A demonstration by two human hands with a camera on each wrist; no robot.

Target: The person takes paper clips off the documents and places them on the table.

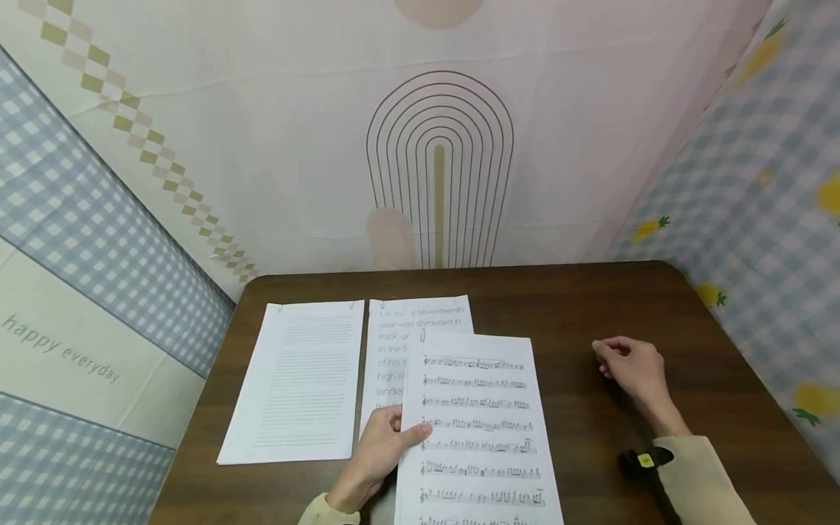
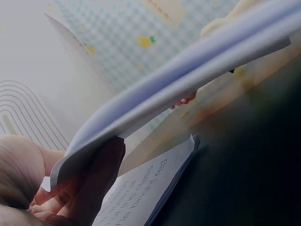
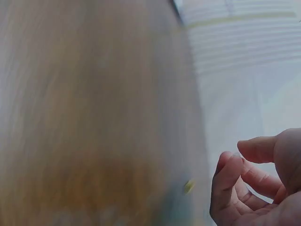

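My left hand (image 1: 377, 448) grips the left edge of a stack of sheet music (image 1: 479, 415), thumb on top and fingers beneath. A paper clip (image 1: 423, 335) sits at the stack's upper left corner. The left wrist view shows the pages (image 2: 155, 94) bending upward from the left hand (image 2: 61, 183). Beneath the music lies a large-print text stack (image 1: 420, 313), partly covered. To the right, my right hand (image 1: 633, 368) hovers over the table, fingers loosely curled. In the right wrist view, nothing shows between the thumb and fingers of the right hand (image 3: 254, 183).
A small-print text stack (image 1: 308, 386) with clips at its top corners lies at the left of the brown wooden table (image 1: 525, 299). Behind stands a pale patterned cloth (image 1: 295, 146); checked cloths (image 1: 741, 219) hang at the sides. The right wrist wears a black band (image 1: 646, 460).
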